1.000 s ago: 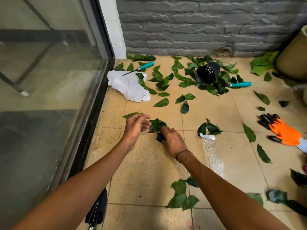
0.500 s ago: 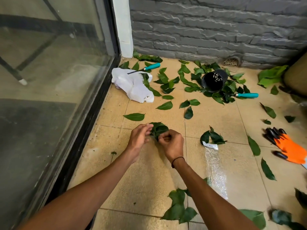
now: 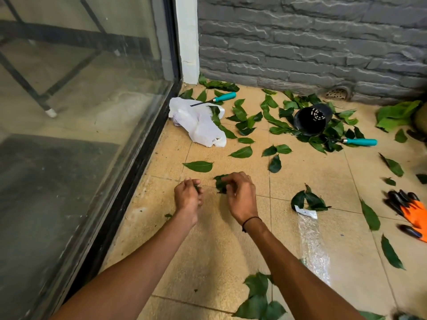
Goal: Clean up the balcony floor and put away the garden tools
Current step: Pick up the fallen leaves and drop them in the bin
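- Glass door (image 3: pixel 80 135) fills the left side, its black frame running from 12 o'clock down to 7 o'clock.
- 1 white bag (image 3: pixel 198 122) lies crumpled at 11 o'clock, with 1 teal-handled tool (image 3: pixel 217 99) resting across its top edge.
- 1 single leaf (image 3: pixel 198 166) lies flat just beyond the hands, at 12 o'clock from the left hand.
- Left hand (image 3: pixel 188 199), near centre: fingers curled, pinching a small scrap of green; what exactly it is, I cannot tell.
- Right hand (image 3: pixel 240 195), just beside it: fingers curled round 1 bunch of leaves (image 3: pixel 220 183), held just above the floor (image 3: pixel 208 245).
- 1 black pot (image 3: pixel 313 118) lies on its side at 1 o'clock amid the thickest scatter of leaves.
- A 2nd teal-handled tool (image 3: pixel 359 142) lies at 2 o'clock, just right of the pot.
- 1 clear wrapper (image 3: pixel 312 241) lies at 4 o'clock.
- Orange gloves (image 3: pixel 411 213) with black fingertips sit at 3 o'clock; their number is unclear.
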